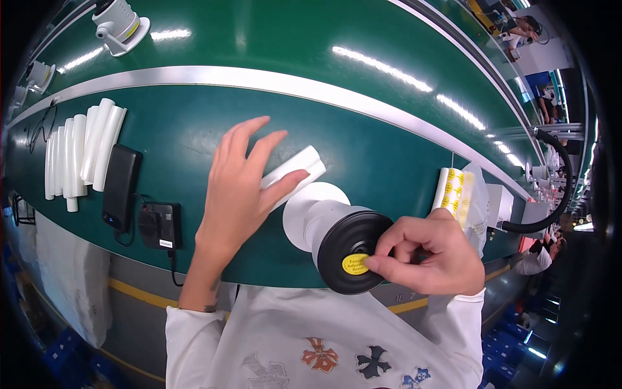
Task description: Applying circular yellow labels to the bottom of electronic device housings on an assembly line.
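A white camera (324,223) with a smooth, matt plastic body is set on its side on the green bench (194,136), near the front edge. Its round white base is turned away from the person and its face (350,249), a glossy black disc with a small dark lens at the centre, is turned toward the person. A small round yellow sticker (355,264) is seen on the lower part of that black face.

The sticker is pinched at its right edge between the thumb and forefinger of the right hand (427,256), with the other fingers curled in behind; the fingertips are closed together on it against the disc.

The left hand (240,188) is laid flat and spread, fingers apart, over a curved white plastic strip (295,170) that lies on the bench just behind the camera. The strip is touched by the fingertips but not gripped.

At the far left a row of similar long, curved white strips (81,152) is laid side by side. Just beside them a slim black rectangular power bank (121,188) is placed, and near it a black boxy adapter (160,225) with a cable. To the right of the camera a sheet of yellow round stickers (457,188) is propped. The bench is divided lengthwise by a bright metal rail (259,79), and beyond it a second white camera (120,24) stands on the glossy green belt.
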A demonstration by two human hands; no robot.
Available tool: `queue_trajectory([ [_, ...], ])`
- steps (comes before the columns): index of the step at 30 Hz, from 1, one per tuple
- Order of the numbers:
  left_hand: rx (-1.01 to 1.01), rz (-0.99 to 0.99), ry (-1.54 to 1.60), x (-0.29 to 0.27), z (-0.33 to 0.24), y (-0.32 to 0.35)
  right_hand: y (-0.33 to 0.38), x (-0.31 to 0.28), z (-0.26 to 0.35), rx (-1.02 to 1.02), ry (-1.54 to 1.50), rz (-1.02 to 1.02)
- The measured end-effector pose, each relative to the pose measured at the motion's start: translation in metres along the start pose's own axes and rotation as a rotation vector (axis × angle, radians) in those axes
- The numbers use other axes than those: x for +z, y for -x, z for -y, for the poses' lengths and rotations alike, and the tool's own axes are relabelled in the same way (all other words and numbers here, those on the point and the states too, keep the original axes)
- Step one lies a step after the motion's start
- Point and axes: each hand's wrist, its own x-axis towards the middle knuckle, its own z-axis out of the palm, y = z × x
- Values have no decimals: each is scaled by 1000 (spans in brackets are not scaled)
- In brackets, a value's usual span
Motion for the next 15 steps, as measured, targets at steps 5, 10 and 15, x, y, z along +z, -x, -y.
queue_trajectory([
  [5, 332, -61, 588, -17, -14, 16, 2, 4, 1, 7, 57, -92],
  [10, 432, -80, 805, -14, -26, 26, 4, 6, -1, 3, 69, -130],
  [15, 448, -17, 780, -18, -29, 29, 5, 7, -2, -1, 68, -144],
])
